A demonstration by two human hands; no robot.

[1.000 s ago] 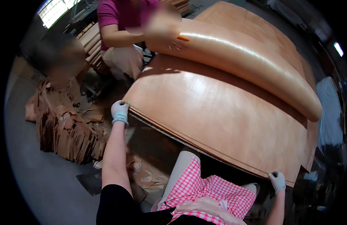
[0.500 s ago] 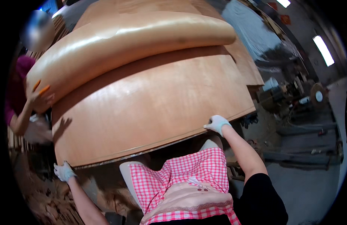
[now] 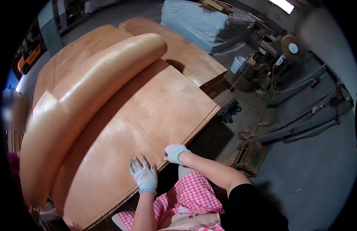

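A large tan wood veneer sheet [image 3: 147, 111] lies on a stack in front of me, its far part curled back into a long roll [image 3: 97, 81]. My left hand [image 3: 144, 175], in a whitish glove with dirty fingertips, rests flat on the sheet by its near edge, fingers spread. Just right of it, my right hand [image 3: 176, 154], gloved too, is closed at the edge in a pinch. A thin strip [image 3: 229, 91] runs along that edge from the right hand and sticks out past the far right corner. The pinching fingertips are partly hidden.
More veneer sheets [image 3: 203, 71] lie behind. A plastic-wrapped stack [image 3: 205, 27] stands at the back, with a white bucket [image 3: 237, 64] and machinery [image 3: 267, 52] to its right. A wooden box [image 3: 249, 156] is on the floor. A blurred co-worker [image 3: 15, 111] stands at far left.
My view has turned right. My left hand has left the near left corner and now lies on the sheet beside my right hand. The thin strip now stands out past the corner.
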